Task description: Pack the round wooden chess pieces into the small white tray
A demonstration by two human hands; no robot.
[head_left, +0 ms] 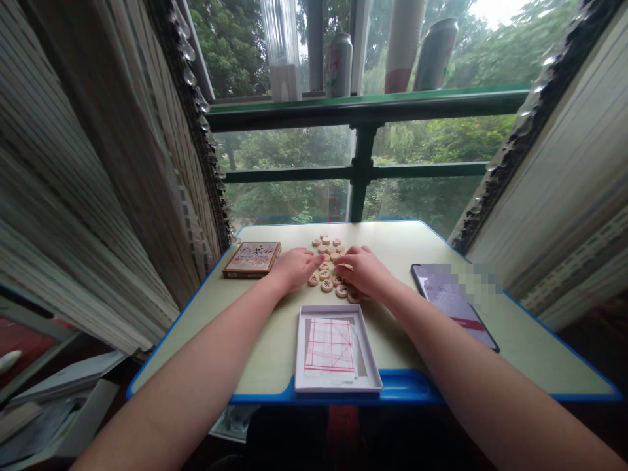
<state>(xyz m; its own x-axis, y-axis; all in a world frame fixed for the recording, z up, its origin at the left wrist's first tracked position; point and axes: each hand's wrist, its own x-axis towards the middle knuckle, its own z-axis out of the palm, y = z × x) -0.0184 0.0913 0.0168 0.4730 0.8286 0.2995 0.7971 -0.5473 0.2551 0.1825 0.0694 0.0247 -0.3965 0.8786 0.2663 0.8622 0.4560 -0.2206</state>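
Observation:
Round wooden Chinese chess pieces (326,286) lie in a loose cluster mid-table, several with dark characters facing up. At the cluster's left edge, my left hand (298,268) is open, its fingers stretched toward the pieces. My right hand (364,269) reaches over the right side with fingers spread and slightly bent, covering some pieces; it appears to hold none. Nearer to me is a shallow white box (298,347) with a folded paper board (330,345), printed with red lines, inside it. To the left of my left hand lies a brown printed box lid (252,257).
A phone (454,307) rests on the right of the blue-edged table (265,353). Beyond the table stand a green railing (363,150) and a window, with cans (338,65) and paper cups (403,49) on the ledge. Curtains (98,131) hang on both sides.

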